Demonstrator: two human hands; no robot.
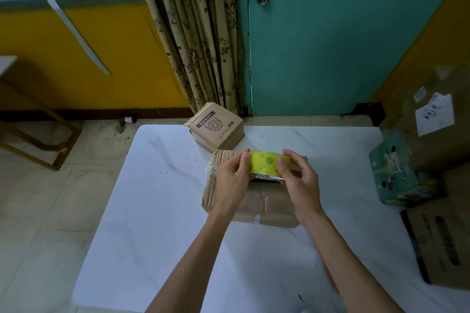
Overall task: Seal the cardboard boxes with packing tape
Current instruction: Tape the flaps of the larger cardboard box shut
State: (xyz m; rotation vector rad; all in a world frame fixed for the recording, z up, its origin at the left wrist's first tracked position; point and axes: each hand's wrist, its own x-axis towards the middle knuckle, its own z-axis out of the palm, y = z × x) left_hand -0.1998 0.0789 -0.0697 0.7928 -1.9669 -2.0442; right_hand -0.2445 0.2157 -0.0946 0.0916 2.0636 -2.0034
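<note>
Holding a yellow-green tape roll [264, 164] in both hands: the left grip [234, 178] pinches its left end with thumb and curled fingers, and the right grip [300, 180] is curled round its right end in the same way, so both are grasping the roll and neither is released. The roll's visible span runs side to side between the two grips, printed band facing up toward the camera. Cannot tell whether a free tape end has been lifted. Directly beneath the grips lies a creased brown cardboard box [256, 201], resting on the white marbled bench [157, 211]. It extends toward the person from under the roll. A shiny strip crosses it just below the roll; probably tape or the flap seam, unclear which. The box is crumpled and soft at the corners, with a wad of clear film at its edge just left of the left grip. Judgement: tape must go downward from the grips onto the box, and both hands are equally near. Beyond the grips sits a smaller printed box [216, 126].
</note>
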